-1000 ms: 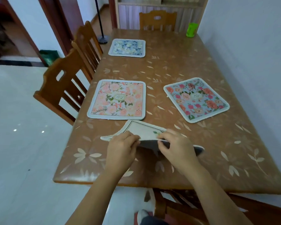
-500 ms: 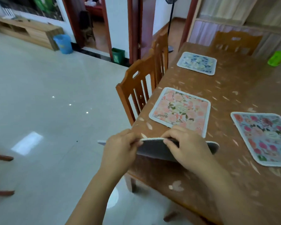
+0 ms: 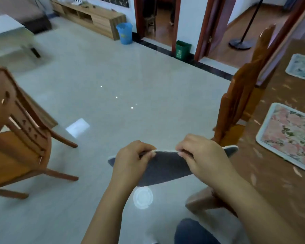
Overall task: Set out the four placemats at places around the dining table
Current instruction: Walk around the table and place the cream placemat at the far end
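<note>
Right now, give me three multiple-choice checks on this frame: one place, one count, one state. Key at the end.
1. Where is the grey-backed placemat?
A) flat on the table
B) held in the air, mostly over the floor
C) lying on the floor

2. How many placemats lie on the table in view?
A) none
B) four
C) two

3. How is the grey-backed placemat held?
A) both hands pinch its top edge
B) one hand from below
C) not held at all

Key:
1 B, it hangs beside the table with tiles beneath.
2 C, the pink floral placemat and the blue patterned placemat.
3 A, left hand and right hand curl their fingers on the edge.
</note>
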A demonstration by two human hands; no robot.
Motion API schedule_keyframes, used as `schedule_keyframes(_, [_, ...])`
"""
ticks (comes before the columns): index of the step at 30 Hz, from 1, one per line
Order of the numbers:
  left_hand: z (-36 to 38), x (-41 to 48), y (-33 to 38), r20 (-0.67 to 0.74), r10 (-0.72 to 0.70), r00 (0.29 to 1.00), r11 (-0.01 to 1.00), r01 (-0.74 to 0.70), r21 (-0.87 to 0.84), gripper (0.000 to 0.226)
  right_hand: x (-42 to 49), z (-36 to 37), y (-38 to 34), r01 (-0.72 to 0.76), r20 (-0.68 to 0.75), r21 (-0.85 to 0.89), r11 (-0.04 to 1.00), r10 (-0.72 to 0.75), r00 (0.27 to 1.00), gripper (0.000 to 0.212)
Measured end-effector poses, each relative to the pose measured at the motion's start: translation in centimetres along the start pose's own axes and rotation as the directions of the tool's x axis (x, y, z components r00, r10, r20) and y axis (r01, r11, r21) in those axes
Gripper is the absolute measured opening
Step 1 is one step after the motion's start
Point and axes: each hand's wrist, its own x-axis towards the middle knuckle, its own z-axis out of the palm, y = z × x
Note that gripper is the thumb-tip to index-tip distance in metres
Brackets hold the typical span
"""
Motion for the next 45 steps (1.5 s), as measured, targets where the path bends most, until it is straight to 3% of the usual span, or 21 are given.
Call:
schedule_keyframes(7, [-1.2,5.6,-4.6,-0.04,-0.073,0.997,0.997,0.073,0.009,0.013,8.4,2.7,-0.1,0.028,0.046,0.038,0.999,-0.029,0.999,0.011])
schedule_keyframes(13, [-0.5,16.5,-5.6,-0.016,-0.051,0.999,0.998,0.051,0.03,0.014,18.4,3.4,4.3,-0.036,0.005,0.093,0.995,0.035,0.999,0.012])
schedule_keyframes(22, [2.1,36.6,0.2,0.082,0.125,0.989,0.988,-0.132,0.084,0.01,31.2,-2.6,14.2,-0.161,-0.196,0.165,0.973,0.192,0.962,0.007])
schedule_keyframes(33, [8.8,55.4,3.4,0.214,0.247,0.945,0.963,-0.264,0.059,0.01,42.2,-5.3,25.0,-0.336,-0.291,0.208,0.919,0.386,0.875,0.008])
schedule_keyframes(45, [16.0,81.4,7.5,0.348,0.45,0.822,0.883,-0.467,-0.041,0.011,60.9,-11.6,38.9,-0.497,-0.335,0.196,0.845,0.534,0.776,0.007])
